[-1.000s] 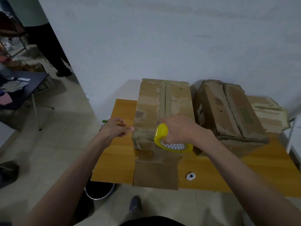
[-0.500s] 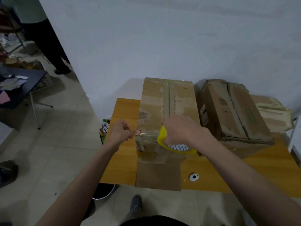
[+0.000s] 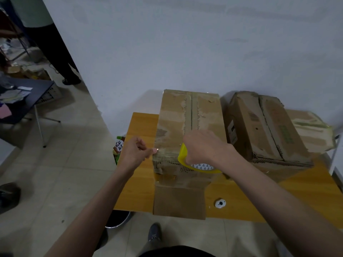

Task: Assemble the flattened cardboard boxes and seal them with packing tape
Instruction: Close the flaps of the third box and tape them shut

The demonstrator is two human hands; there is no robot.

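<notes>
Box [image 3: 189, 127]: on table [image 3: 141, 123], long axis 12–6 o'clock, open end flap [image 3: 179, 200] hanging toward 6.
Change: the tape strip [image 3: 166, 152] between the hands has grown longer, with the roll [image 3: 200, 164] carried toward 3, now across the box's near edge; sealing appears underway.
Left hand [image 3: 134, 153]: pinching the strip's free end at the 9 o'clock corner.
Right hand [image 3: 204, 147]: closed around the roll.
Second box [image 3: 265, 130]: beside, at 3.
</notes>
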